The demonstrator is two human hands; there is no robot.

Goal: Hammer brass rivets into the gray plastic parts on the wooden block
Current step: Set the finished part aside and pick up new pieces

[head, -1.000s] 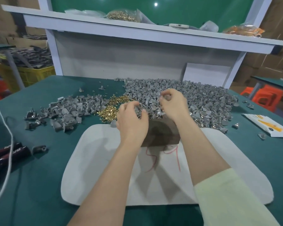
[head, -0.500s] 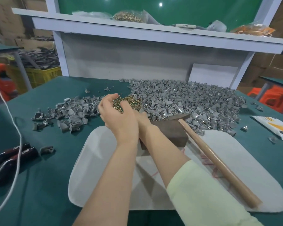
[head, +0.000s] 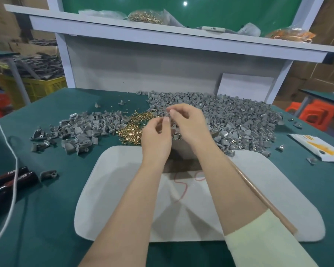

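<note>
Left hand and right hand met fingertip to fingertip above the block — both pinching a gray part. Half a second earlier the left hand hung over the rivets.

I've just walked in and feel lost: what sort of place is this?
Probably a small factory's hand-assembly bench. Heaps of identical gray plastic parts and a pile of brass rivets cover the green table, and a yellow crate heaped with dark pieces stands behind on the left.
</note>
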